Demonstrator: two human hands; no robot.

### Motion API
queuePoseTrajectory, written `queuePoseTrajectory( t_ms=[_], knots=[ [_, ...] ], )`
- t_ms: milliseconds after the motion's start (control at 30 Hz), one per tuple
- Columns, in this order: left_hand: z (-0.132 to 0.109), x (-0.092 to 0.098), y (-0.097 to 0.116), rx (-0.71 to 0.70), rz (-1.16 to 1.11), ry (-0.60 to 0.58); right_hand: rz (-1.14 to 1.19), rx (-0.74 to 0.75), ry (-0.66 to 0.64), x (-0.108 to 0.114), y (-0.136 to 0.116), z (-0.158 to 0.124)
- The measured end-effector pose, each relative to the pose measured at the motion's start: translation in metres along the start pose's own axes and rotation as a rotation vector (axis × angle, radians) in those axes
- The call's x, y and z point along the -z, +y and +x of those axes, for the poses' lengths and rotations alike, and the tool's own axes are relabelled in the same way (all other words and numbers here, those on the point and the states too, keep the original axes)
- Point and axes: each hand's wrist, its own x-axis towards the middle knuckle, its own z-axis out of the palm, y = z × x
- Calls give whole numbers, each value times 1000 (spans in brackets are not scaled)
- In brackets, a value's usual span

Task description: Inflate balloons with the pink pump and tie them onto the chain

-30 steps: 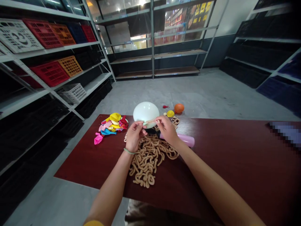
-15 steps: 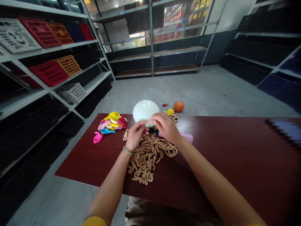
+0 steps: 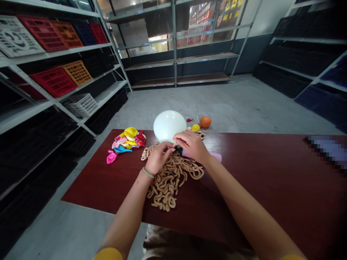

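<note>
A pale, inflated balloon (image 3: 169, 125) stands just beyond my fingers, its neck toward me. My left hand (image 3: 159, 157) is closed in a pinch at the balloon's neck. Right beside it, my right hand (image 3: 192, 143) curls over the same neck, thumb and forefinger pressed together. The fingers hide most of the neck between them. Under and in front of both hands lies a heap of tan, curly cord-like pieces (image 3: 170, 180). A pink cylinder with a black end (image 3: 216, 156) lies partly behind my right hand and wrist.
Limp coloured balloons (image 3: 127, 141) lie heaped on the dark red table (image 3: 257, 173) at the left. Beyond its far edge are an orange balloon (image 3: 205, 121), a yellow one (image 3: 195, 128) and a small red one (image 3: 190, 120). Shelves with crates (image 3: 51, 81) line the left.
My hands have drawn closer together at the balloon's neck, the left turning inward. The balloon has risen slightly in view and looks a little larger.
</note>
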Motion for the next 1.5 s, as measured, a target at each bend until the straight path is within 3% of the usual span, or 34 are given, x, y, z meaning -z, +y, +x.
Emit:
queuePoseTrajectory(
  t_ms=[200,333,467,667,767,900,1200,1500],
  knots=[
    [-3,-1,-3,-178,433,84,40,38,-82,-9,-7,-2],
    [-4,0,-2,-209,451,122,100,10,-144,-5,-12,2],
    [-3,1,3,-44,199,122,121,-62,-138,3,-6,4],
    [1,-6,-1,338,-531,160,-45,14,-162,7,-3,5],
    [3,-9,-4,425,-745,189,-83,13,-179,7,-11,5],
    [4,-9,-4,442,-811,187,-94,-1,-220,8,-14,6],
    [1,-6,3,253,-465,107,11,-29,-138,8,-8,7],
    [-6,-3,2,-7,222,136,-28,-22,-291,12,-13,6]
  ],
)
